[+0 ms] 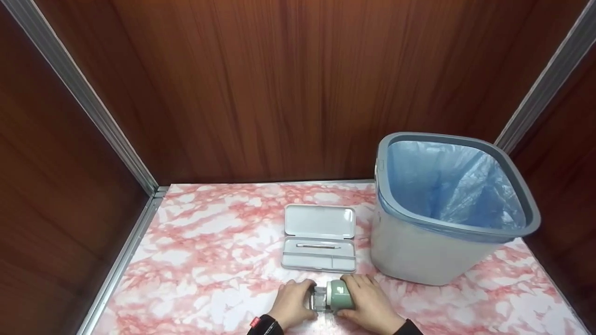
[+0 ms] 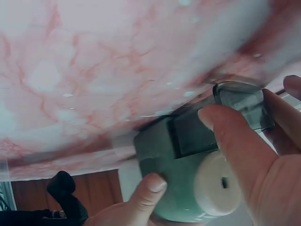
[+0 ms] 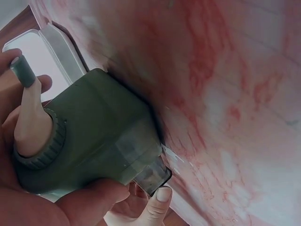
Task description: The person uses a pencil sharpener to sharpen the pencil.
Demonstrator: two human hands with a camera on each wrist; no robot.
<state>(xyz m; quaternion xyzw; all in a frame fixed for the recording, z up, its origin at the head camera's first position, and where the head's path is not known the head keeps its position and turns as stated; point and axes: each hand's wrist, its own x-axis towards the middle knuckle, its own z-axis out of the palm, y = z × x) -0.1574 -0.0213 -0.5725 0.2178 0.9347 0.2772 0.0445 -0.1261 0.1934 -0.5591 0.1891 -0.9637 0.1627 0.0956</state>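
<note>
A green crank pencil sharpener (image 1: 342, 295) lies low over the marbled table in front of me. My right hand (image 1: 370, 302) grips its body from the right, and its crank handle (image 3: 26, 103) shows between that hand's fingers. From the other side, my left hand (image 1: 291, 304) holds the clear shavings drawer (image 1: 319, 300) between thumb and fingers. That drawer sticks out of the sharpener's slot in both wrist views. A cream round face with a pencil hole (image 2: 224, 182) sits beside the slot.
Just beyond the hands lies an open grey pencil case (image 1: 319, 222) with a pencil (image 1: 319, 246) in it. To the right stands a bin (image 1: 419, 256) lined with a blue bag (image 1: 419, 186). Wood-grain panels (image 1: 260, 93) wall the table at the back and sides.
</note>
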